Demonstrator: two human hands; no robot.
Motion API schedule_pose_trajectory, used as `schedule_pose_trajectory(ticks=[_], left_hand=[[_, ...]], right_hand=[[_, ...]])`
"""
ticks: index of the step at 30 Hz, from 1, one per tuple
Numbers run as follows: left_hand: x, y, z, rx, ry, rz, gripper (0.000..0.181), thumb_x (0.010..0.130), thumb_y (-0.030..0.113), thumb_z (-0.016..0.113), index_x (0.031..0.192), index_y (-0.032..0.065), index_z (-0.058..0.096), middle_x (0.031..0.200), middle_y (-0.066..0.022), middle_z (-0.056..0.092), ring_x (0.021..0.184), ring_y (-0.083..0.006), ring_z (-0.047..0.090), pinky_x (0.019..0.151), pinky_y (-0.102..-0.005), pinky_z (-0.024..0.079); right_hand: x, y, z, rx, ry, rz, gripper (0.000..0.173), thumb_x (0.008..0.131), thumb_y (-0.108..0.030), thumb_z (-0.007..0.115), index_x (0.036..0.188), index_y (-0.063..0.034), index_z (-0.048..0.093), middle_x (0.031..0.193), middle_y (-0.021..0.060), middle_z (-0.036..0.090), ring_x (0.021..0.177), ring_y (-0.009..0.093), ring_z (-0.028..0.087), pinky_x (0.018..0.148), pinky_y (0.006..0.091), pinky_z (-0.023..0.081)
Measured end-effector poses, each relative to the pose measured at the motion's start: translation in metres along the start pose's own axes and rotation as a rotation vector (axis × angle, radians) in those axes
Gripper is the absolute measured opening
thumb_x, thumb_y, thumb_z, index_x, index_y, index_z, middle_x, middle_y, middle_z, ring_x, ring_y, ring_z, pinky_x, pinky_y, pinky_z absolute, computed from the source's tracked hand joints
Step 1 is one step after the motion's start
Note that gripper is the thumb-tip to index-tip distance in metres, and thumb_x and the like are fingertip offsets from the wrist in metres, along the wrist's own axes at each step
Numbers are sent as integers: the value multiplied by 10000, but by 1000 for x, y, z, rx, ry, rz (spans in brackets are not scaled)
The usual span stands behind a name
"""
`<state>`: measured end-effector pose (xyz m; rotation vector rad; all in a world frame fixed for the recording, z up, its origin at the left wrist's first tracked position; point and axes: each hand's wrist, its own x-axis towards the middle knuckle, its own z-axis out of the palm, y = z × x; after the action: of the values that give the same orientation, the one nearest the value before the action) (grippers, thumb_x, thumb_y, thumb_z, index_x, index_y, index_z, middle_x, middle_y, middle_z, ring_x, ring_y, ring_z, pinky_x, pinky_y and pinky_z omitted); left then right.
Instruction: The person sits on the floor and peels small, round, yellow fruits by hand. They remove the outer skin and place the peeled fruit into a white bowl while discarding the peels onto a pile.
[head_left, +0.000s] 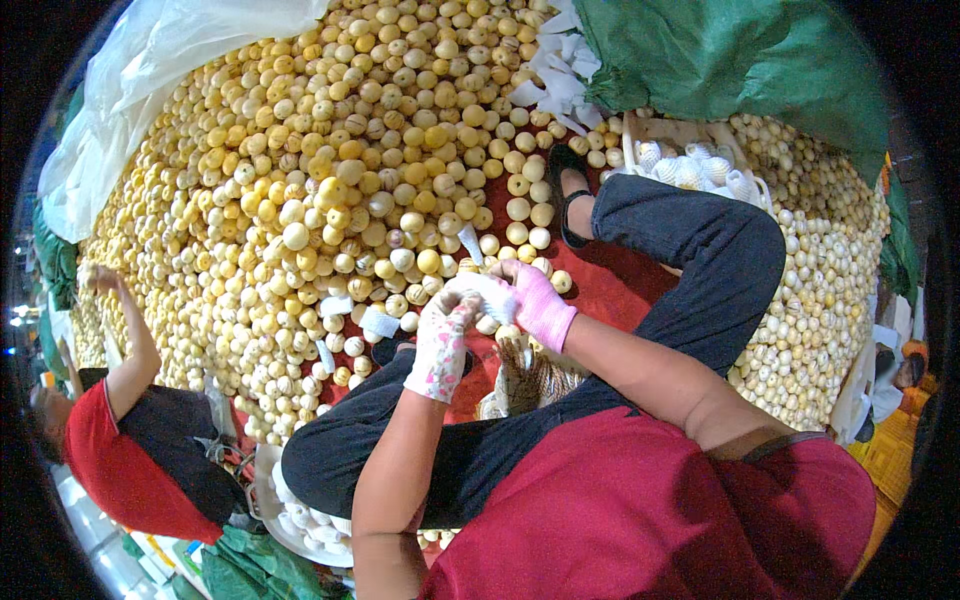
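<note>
My left hand (446, 337), in a white glove with a pink floral pattern, grips one side of a white foam net sleeve (491, 294). On the other side, my right hand (536, 300) in a pink knit glove pinches the same sleeve. Whether a fruit is inside it cannot be told. Just beyond both hands spreads a large heap of round yellow and cream fruit (360, 172), some with dark stripes. Several loose foam sleeves (379, 322) lie on the near edge of the heap, and another (470, 244) lies just above my hands.
A basket (628, 146) of foam-wrapped fruit stands beyond my right knee; a white basin (267, 480) of wrapped fruit is by my left knee. A person in red (127, 465) sits at left. Red cloth (607, 292) lies underfoot. Green sheeting (735, 60) covers fruit at upper right.
</note>
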<state>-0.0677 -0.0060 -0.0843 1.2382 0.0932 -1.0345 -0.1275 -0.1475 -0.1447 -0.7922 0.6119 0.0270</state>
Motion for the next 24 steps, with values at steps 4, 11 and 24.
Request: schedule_pose_trajectory(ticks=[4, 11, 24], left_hand=[[-1, 1, -1, -369, -2, 77, 264, 960, 210, 561, 1171, 52, 579, 1092, -38, 631, 988, -176, 607, 895, -327, 469], [5, 32, -9, 248, -31, -86, 162, 878, 162, 655, 956, 34, 715, 874, -12, 685, 790, -103, 605, 725, -259, 477], [26, 31, -2, 206, 187, 108, 241, 904, 19, 633, 1136, -46, 632, 1051, -106, 696, 928, -140, 664, 835, -276, 546]], right_hand=[[10, 1, 5, 197, 134, -59, 137, 950, -129, 501, 979, -41, 602, 882, 58, 653, 814, 171, 642, 753, 318, 524], [-8, 9, 13, -335, -35, -54, 212, 924, -181, 517, 1059, -69, 635, 994, 75, 688, 937, 198, 656, 852, 351, 515], [145, 16, -99, -751, 967, 187, 699, 883, -326, 651, 1458, -128, 306, 1367, 239, 472, 1220, 365, 522, 1020, 454, 432]])
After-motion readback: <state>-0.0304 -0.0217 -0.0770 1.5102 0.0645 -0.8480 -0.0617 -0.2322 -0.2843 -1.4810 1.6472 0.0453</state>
